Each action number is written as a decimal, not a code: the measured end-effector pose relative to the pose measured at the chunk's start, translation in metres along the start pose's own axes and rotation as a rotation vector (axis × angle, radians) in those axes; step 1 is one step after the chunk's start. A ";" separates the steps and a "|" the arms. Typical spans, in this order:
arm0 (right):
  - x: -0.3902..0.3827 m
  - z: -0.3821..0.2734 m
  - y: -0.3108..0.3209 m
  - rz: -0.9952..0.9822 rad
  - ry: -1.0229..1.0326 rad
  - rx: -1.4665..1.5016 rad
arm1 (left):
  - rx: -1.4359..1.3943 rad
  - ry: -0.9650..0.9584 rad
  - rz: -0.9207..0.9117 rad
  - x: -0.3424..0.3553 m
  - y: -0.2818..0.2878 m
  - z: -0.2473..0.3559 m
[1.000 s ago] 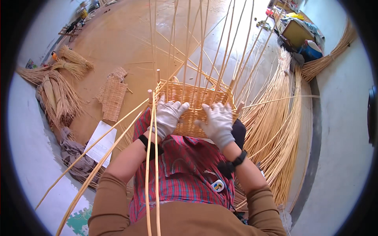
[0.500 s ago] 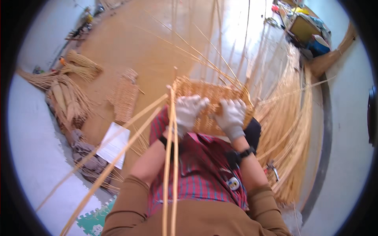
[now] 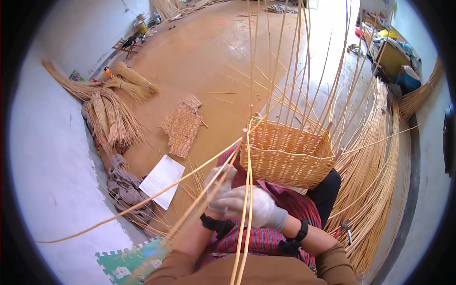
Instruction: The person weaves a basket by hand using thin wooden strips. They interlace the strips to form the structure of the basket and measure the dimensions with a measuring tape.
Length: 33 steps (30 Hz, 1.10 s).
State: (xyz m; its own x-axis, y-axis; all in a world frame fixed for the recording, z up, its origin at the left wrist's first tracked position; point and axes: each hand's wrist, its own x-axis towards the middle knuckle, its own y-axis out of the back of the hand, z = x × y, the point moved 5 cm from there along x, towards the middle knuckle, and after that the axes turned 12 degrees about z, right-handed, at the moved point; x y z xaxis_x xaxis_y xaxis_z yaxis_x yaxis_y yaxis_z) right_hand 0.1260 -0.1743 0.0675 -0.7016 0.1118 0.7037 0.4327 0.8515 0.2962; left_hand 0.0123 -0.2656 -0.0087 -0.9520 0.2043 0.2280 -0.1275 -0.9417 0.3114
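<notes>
A golden woven wicker basket rests tilted on my lap, with long upright rods rising from it. My left hand, gloved in greyish white, is close behind pale strands below the basket's left corner. Motion smears its fingers, so its grip is unclear. My right hand, gloved alike, reaches across to it, fingers stretched leftward and overlapping it. Two long pale strands run down from the corner in front of my right hand. Other strands slant to the lower left, one blurred. Neither hand is on the basket.
Bundles of rods lie at the left wall, near flat woven panels and a white sheet. Long loose rods cover the floor at right, with a red-handled tool on them. A green mat lies lower left.
Both hands have left the basket's woven side and come down and together near its left corner strands. The basket now shows its opening and upright rods. The view has shifted.
</notes>
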 end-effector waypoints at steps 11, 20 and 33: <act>-0.031 -0.030 -0.046 -0.260 0.111 -0.075 | -0.265 -0.385 -0.540 0.006 -0.008 0.082; -0.086 0.089 0.108 0.610 -0.396 0.257 | -0.824 -0.101 -0.328 0.048 -0.003 0.055; -0.063 0.117 0.159 0.683 -0.635 -0.137 | -0.490 0.185 -0.154 0.028 -0.070 -0.023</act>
State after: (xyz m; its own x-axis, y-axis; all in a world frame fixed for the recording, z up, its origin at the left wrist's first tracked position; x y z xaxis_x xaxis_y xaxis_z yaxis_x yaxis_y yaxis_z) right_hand 0.1725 0.0136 -0.0055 -0.4316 0.8571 0.2813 0.8987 0.4355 0.0517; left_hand -0.0115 -0.2005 -0.0452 -0.9395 0.3408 0.0341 -0.3420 -0.9279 -0.1483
